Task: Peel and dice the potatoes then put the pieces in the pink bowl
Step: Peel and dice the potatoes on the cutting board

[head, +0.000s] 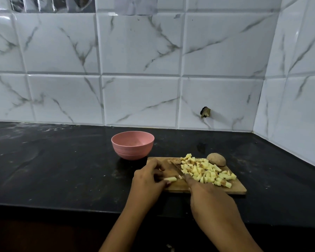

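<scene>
A potato stick (170, 178), lying 9 to 3 o'clock, is held by the left hand (149, 177); at its 3 o'clock the knife (178, 172) is gripped by the right hand (210, 199).

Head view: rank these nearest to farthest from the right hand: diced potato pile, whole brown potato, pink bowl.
1. Pale yellow diced potato pile, just beyond the right hand.
2. Whole brown unpeeled potato, behind the pile, right.
3. Round pink bowl, far left.
</scene>
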